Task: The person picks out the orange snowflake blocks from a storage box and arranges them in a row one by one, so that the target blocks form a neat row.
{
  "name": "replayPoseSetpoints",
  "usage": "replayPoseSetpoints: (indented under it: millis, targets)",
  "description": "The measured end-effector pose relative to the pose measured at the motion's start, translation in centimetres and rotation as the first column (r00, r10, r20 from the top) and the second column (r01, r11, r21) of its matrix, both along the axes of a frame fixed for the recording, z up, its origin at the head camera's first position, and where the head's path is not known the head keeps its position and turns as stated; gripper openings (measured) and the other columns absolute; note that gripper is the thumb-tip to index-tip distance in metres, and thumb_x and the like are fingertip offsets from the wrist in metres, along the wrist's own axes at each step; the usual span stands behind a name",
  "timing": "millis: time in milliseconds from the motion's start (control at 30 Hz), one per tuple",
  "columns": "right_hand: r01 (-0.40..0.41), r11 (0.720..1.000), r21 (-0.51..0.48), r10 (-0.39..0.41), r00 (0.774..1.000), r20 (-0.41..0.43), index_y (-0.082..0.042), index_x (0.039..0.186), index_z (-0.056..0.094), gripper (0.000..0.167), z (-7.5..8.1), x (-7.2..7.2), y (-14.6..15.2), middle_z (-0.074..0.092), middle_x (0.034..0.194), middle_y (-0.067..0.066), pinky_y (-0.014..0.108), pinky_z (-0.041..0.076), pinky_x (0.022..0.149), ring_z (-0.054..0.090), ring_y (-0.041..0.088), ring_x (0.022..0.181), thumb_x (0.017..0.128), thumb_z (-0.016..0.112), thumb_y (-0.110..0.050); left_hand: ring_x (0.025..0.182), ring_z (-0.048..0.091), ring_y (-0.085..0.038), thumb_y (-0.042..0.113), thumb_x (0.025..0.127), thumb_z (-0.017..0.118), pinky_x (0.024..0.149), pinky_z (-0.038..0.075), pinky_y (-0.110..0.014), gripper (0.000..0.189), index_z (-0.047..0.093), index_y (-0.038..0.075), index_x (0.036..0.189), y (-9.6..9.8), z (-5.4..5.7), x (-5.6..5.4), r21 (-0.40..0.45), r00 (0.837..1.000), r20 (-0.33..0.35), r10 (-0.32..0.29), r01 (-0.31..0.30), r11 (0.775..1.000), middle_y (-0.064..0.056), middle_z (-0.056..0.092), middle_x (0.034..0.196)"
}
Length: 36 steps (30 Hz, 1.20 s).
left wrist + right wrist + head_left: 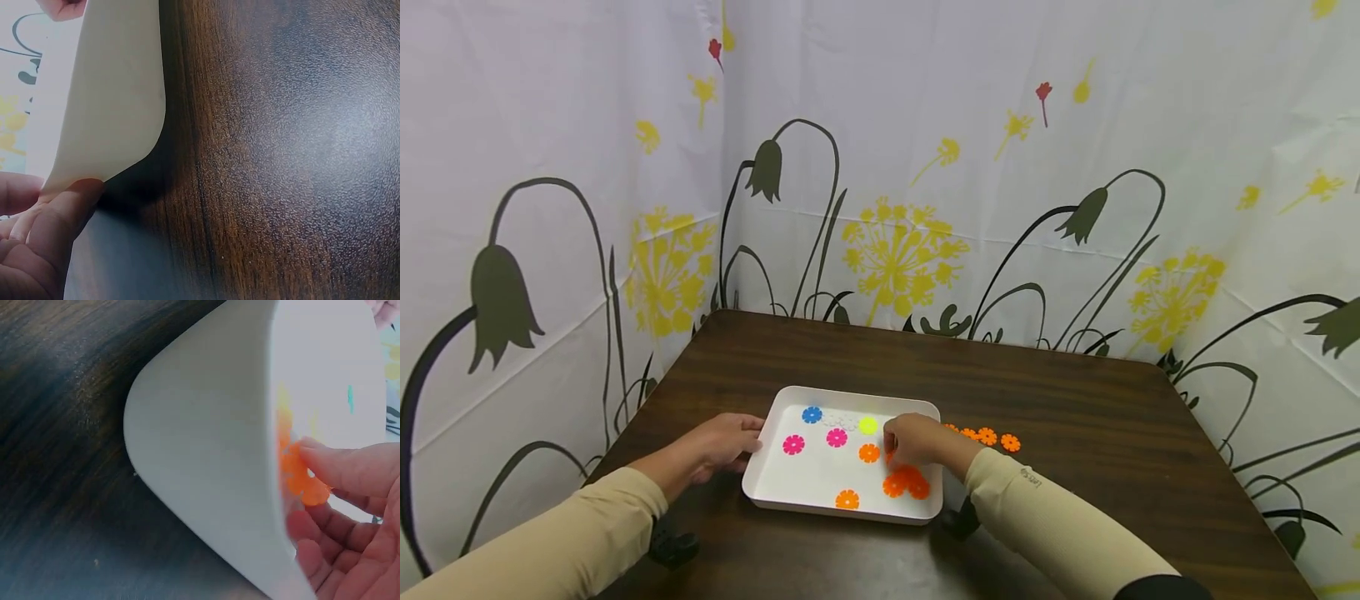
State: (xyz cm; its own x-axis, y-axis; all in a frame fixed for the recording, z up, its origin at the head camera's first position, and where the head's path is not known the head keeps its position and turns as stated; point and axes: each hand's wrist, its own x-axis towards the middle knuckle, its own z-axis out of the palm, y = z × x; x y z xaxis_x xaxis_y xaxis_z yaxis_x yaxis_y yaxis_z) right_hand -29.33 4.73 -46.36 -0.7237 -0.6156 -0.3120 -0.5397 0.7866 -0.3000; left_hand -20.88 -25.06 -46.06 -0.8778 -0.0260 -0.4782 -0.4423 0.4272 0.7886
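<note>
A white tray [797, 479] stands on the table with flat, notched plastic discs in it. My left hand [718, 446] holds the tray's left side, thumb and fingers pinching its wall in the left wrist view. My right hand [917, 437] reaches inside near the right wall and pinches an orange disc [315, 490] between thumb and fingers. Just below it lie several overlapping orange discs [907, 482]. Farther left in the tray are a blue disc [812, 414], white discs [841, 422], a yellow disc [868, 426], pink discs [793, 444] and another orange disc [847, 499].
A row of orange discs [987, 436] lies on the dark wooden table [1075, 467] to the right of the tray, partly hidden by my right hand. A flower-printed white curtain [895, 167] hangs behind the table and along its sides.
</note>
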Motion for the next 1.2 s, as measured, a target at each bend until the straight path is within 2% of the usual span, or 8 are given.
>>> replayPoseSetpoints:
  millis: [100,200,300,433,567,700,1000,1200]
  targets:
    - [0.042,0.994,-0.101,-0.037,0.998,0.051,-0.017,0.079,0.062,0.014,0.0,-0.3,0.7,0.06,0.074,-0.004,0.022,0.048,0.061,0.054,0.012,0.066,0.082,0.076,-0.016,0.099,0.064,-0.027,0.006,0.099,0.052,0.083,0.058,-0.042,0.044,0.043,-0.01,0.139,0.0,-0.1,0.0,0.005,1.0,0.0,-0.001,0.001,1.0,-0.027,0.057,0.131]
    - [0.129,0.961,-0.245,-0.086,0.98,0.177,-0.013,0.082,0.06,0.013,0.3,-0.9,1.4,0.065,0.077,0.002,0.025,0.055,0.06,0.063,0.016,0.066,0.086,0.073,-0.012,0.1,0.064,-0.027,0.006,0.099,0.052,0.084,0.058,-0.042,0.045,0.043,-0.011,0.139,0.0,-0.1,0.0,0.007,1.0,-0.002,-0.004,0.004,1.0,-0.028,0.056,0.131]
    - [0.244,0.899,-0.364,-0.112,0.931,0.347,-0.007,0.089,0.06,0.012,0.9,-1.5,2.2,0.07,0.082,0.009,0.032,0.06,0.061,0.071,0.023,0.072,0.088,0.072,-0.011,0.101,0.064,-0.027,0.007,0.099,0.053,0.084,0.058,-0.043,0.046,0.042,-0.01,0.14,-0.1,-0.1,0.0,-0.001,1.0,-0.005,-0.006,0.006,1.0,-0.028,0.055,0.133]
    - [0.368,0.809,-0.459,-0.115,0.864,0.491,-0.001,0.106,0.063,0.019,1.7,-2.3,4.1,0.072,0.089,0.013,0.038,0.061,0.066,0.074,0.03,0.082,0.091,0.069,-0.01,0.101,0.064,-0.028,0.008,0.098,0.054,0.084,0.058,-0.043,0.047,0.042,-0.01,0.14,-0.1,-0.1,0.0,-0.007,1.0,-0.008,-0.01,0.01,1.0,-0.029,0.054,0.134]
    - [0.451,0.732,-0.51,-0.126,0.826,0.549,0.0,0.118,0.065,0.028,2.3,-3.1,7.0,0.073,0.096,0.015,0.045,0.061,0.074,0.073,0.035,0.09,0.092,0.067,-0.011,0.101,0.065,-0.028,0.008,0.098,0.055,0.084,0.058,-0.043,0.048,0.042,-0.01,0.141,0.0,-0.2,0.0,-0.001,1.0,-0.006,-0.011,0.011,1.0,-0.029,0.054,0.134]
    - [0.512,0.676,-0.529,-0.16,0.803,0.574,-0.001,0.12,0.066,0.029,2.6,-3.8,10.2,0.072,0.102,0.019,0.051,0.057,0.082,0.07,0.04,0.095,0.093,0.066,-0.013,0.103,0.064,-0.029,0.009,0.098,0.055,0.085,0.058,-0.044,0.049,0.041,-0.01,0.141,0.0,-0.1,0.0,-0.001,1.0,0.0,-0.009,0.009,1.0,-0.029,0.052,0.135]
    - [0.569,0.632,-0.526,-0.258,0.794,0.55,0.005,0.124,0.06,0.032,2.0,-4.4,18.3,0.067,0.112,0.027,0.051,0.057,0.085,0.072,0.032,0.095,0.097,0.06,-0.011,0.102,0.064,-0.029,0.009,0.098,0.055,0.085,0.058,-0.043,0.05,0.04,-0.011,0.142,-0.1,0.0,0.1,0.007,1.0,0.0,-0.012,0.012,1.0,-0.03,0.052,0.136]
    - [0.614,0.637,-0.467,-0.381,0.777,0.501,0.01,0.12,0.06,0.03,0.7,-4.5,21.7,0.068,0.103,0.02,0.042,0.061,0.076,0.073,0.027,0.086,0.096,0.06,-0.007,0.102,0.064,-0.028,0.009,0.098,0.056,0.084,0.058,-0.043,0.05,0.04,-0.011,0.141,-0.1,-0.2,-0.1,0.01,1.0,-0.006,-0.019,0.019,1.0,-0.029,0.053,0.135]
